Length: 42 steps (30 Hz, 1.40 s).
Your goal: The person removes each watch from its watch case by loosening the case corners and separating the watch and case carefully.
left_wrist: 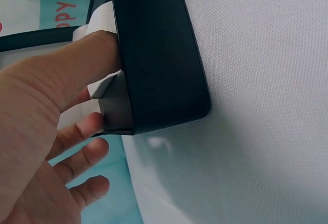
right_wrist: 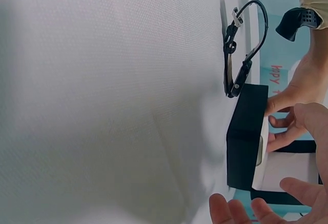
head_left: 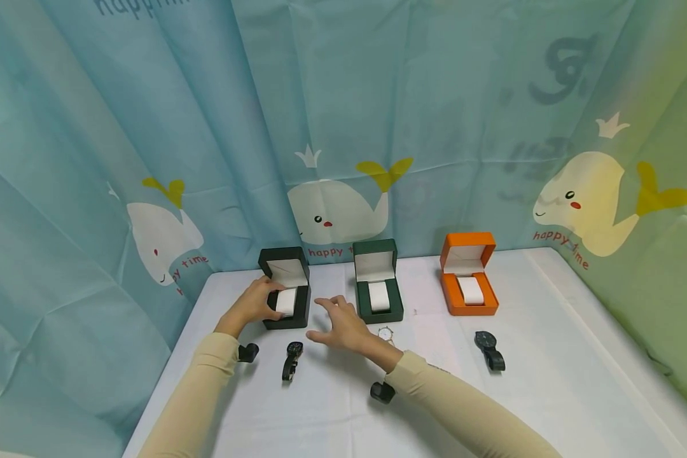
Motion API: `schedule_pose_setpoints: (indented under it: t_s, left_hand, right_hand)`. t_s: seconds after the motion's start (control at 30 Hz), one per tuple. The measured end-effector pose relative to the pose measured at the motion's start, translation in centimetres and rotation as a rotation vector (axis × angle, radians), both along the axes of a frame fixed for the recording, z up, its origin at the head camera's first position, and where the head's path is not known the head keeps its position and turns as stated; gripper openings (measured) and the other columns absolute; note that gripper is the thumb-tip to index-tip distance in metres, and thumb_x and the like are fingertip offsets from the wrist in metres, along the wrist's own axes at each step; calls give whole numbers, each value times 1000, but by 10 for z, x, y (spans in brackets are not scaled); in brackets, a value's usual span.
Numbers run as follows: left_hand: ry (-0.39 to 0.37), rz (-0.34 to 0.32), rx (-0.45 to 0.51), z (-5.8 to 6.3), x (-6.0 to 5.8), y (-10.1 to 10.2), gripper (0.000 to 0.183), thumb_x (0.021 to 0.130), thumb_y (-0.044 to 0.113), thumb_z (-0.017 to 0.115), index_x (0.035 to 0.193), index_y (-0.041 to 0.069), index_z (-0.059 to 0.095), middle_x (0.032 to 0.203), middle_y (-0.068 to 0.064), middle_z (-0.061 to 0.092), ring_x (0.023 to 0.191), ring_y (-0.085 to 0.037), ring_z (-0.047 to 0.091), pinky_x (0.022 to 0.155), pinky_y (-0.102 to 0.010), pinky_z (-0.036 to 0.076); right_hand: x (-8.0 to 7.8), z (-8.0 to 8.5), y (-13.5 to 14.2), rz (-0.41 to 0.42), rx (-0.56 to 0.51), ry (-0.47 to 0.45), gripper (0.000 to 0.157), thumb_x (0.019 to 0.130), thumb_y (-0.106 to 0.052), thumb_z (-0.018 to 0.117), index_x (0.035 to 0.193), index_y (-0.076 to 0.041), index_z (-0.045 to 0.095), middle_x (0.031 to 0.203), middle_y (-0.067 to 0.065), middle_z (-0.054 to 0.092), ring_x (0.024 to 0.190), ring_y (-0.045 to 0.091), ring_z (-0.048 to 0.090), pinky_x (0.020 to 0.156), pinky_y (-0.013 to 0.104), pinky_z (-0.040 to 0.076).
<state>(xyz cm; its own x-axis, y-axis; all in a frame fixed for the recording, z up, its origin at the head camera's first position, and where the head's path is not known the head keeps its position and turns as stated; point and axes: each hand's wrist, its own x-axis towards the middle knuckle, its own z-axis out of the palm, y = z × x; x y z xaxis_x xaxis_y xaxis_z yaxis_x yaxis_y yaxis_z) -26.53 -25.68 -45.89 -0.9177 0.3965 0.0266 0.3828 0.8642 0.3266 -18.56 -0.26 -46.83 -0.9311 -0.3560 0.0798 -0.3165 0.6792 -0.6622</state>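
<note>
My left hand [head_left: 254,303] reaches into an open black watch box [head_left: 303,308], with thumb and fingers at opposite ends of its white cushion [head_left: 286,302]. In the left wrist view, the thumb dips inside the box wall [left_wrist: 161,55] against the cushion, while the other fingers are bent loosely. The right hand [head_left: 343,326] hovers just right of this box, fingers spread and holding nothing. In front of the box lies a black-strapped watch [head_left: 291,361], its strap buckled into a loop. A pale-dialled watch [head_left: 385,334] is partly hidden behind the right wrist.
An open green watch box [head_left: 397,304] and an open orange one [head_left: 451,298], each with a white cushion, stand along the back of the white table [head_left: 555,381]. A black watch [head_left: 488,348] lies before the orange box. A whale-printed curtain [head_left: 464,95] hangs behind.
</note>
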Motion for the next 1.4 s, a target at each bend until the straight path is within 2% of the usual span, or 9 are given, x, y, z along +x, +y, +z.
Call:
schedule_pose_setpoints:
  t_s: [0.17, 0.33, 0.53, 0.73, 0.87, 1.13, 1.4]
  left_hand:
    - [-10, 7, -17, 1, 0, 1, 62, 73, 21, 94, 127, 2, 70, 119, -21, 58, 108, -37, 56, 95, -55, 48]
    - [-27, 14, -73, 4, 1, 3, 63, 76, 23, 93, 131, 3, 69, 121, -21, 57, 112, -40, 55, 98, -57, 48]
    - [-51, 24, -121, 7, 4, 6, 62, 80, 23, 90, 134, 5, 67, 121, -19, 56, 113, -39, 54, 98, -57, 48]
    - [-74, 24, -126, 8, 7, 7, 61, 83, 23, 88, 137, 5, 65, 123, -18, 55, 112, -38, 53, 95, -55, 49]
    - [-66, 16, -123, 9, 9, 7, 62, 84, 22, 87, 138, 3, 64, 125, -19, 54, 112, -38, 53, 95, -55, 49]
    - [-25, -1, -126, 6, 12, 5, 64, 84, 23, 87, 139, 2, 62, 128, -24, 55, 113, -41, 55, 97, -57, 49]
    - [1, 2, -101, 5, 14, 4, 63, 85, 23, 85, 140, 2, 61, 131, -26, 55, 114, -43, 55, 97, -59, 48]
  right_hand:
    - [-1, 1, 1, 3, 3, -4, 75, 87, -46, 79, 151, -17, 52, 139, 17, 51, 116, 33, 53, 74, 48, 53]
    - [-2, 5, 5, 5, 31, 2, 75, 88, -46, 79, 151, -18, 52, 141, 16, 50, 118, 33, 53, 72, 47, 53]
    - [-5, 10, 11, 10, 62, 30, 75, 87, -47, 79, 151, -18, 52, 140, 15, 50, 121, 33, 52, 76, 48, 55]
    - [-8, 13, 17, 34, 82, 51, 75, 88, -46, 79, 152, -20, 50, 140, 14, 50, 122, 34, 51, 79, 51, 55]
    - [-10, 16, 24, 56, 117, 105, 76, 87, -46, 79, 153, -21, 50, 139, 13, 51, 120, 33, 51, 77, 48, 56]
    - [-12, 18, 38, 114, 178, 217, 77, 88, -49, 79, 154, -23, 49, 140, 10, 48, 108, 26, 51, 62, 35, 50]
    - [-17, 20, 53, 104, 229, 274, 76, 88, -47, 79, 153, -22, 49, 143, 10, 48, 118, 31, 52, 66, 38, 52]
